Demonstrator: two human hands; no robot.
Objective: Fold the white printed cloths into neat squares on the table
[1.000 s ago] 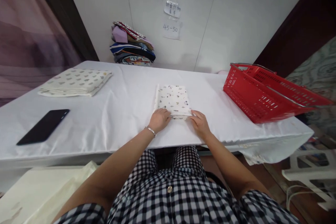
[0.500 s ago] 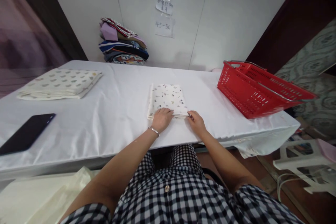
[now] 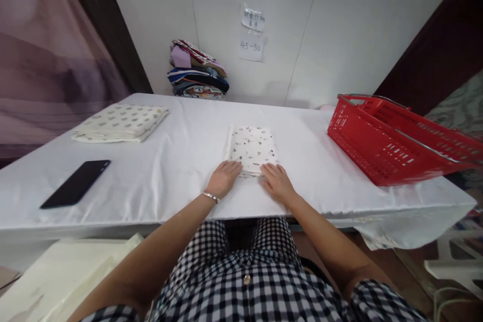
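A small folded cloth [image 3: 252, 147], white with little coloured prints, lies in the middle of the white-covered table [image 3: 181, 171]. My left hand [image 3: 223, 179], with a thin bracelet at the wrist, rests flat at the cloth's near left corner. My right hand [image 3: 277, 181] lies flat on the near right corner, fingers spread and touching the fabric. Neither hand grips anything.
A larger folded patterned cloth [image 3: 121, 122] lies at the far left, with a black phone [image 3: 75, 190] nearer the front edge. A red plastic basket [image 3: 392, 137] stands tilted at the right. A stack of folded fabrics [image 3: 196, 70] leans against the back wall under paper notes.
Both hands have shifted from pinching the cloth's near edge to lying flat on its near corners. The camera view has swung slightly; the cloth stays in place.
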